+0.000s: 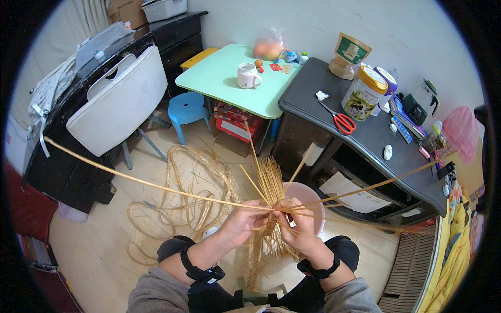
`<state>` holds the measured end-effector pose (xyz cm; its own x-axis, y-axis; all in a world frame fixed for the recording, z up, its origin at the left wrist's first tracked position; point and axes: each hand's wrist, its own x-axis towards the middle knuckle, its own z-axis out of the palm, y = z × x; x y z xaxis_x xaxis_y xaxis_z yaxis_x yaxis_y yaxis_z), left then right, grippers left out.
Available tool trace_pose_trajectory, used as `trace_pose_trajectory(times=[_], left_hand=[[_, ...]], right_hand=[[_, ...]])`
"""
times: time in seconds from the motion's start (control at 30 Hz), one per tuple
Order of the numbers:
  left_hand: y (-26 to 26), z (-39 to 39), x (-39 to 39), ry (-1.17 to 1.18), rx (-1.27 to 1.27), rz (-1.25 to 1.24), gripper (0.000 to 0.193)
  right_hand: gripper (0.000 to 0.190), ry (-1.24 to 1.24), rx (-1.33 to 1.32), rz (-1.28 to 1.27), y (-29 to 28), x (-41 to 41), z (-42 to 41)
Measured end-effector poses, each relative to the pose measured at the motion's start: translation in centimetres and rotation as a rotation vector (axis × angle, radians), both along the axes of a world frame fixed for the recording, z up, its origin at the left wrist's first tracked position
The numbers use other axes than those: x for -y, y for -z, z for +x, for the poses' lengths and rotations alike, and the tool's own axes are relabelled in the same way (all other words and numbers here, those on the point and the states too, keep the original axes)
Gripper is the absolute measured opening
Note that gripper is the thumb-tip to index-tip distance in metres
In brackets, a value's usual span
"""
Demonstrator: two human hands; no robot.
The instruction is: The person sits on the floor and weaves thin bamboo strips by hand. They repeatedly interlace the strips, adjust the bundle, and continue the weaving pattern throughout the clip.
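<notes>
Both hands meet at the near end of a narrow braided straw strip point(252, 270), which hangs down between the knees. My left hand point(247, 220) pinches a long straw point(156, 183) that reaches far out to the left. My right hand point(294, 223) grips the braid's working end, from which several long straws point(360, 190) fan out to the right and upward. Behind and below the hands lies a thick bundle of straw point(271, 178). Fingers overlap at the crossing, so the exact weave there is hidden.
A pink bucket point(319, 195) stands just right of the bundle. Coiled braided straw point(231, 187) and loose bits lie on the floor to the left. Red-handled scissors point(343, 123) rest on the dark desk point(305, 90); a blue stool point(188, 105) stands by the green table point(211, 72).
</notes>
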<state>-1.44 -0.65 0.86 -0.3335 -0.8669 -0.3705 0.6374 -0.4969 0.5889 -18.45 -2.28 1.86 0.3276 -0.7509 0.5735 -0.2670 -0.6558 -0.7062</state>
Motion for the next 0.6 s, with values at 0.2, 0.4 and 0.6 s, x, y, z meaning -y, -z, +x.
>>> trace_pose_trajectory(times=[0.2,0.4,0.6], left_hand=[[-0.8,-1.3,-0.9,-0.203,0.133,-0.197,0.012],[-1.9,-1.4,-0.7,-0.073,0.285,-0.354,0.019],[-1.9,-1.6,-0.6,-0.072,0.185,-0.182,0.017]], right_hand=[[0.016,-0.042,0.261,0.681,-0.5,0.1,-0.5],[0.02,-0.111,0.396,0.814,-1.3,0.7,-0.8],[0.019,-0.131,0.486,1.001,-1.4,1.0,-1.5]])
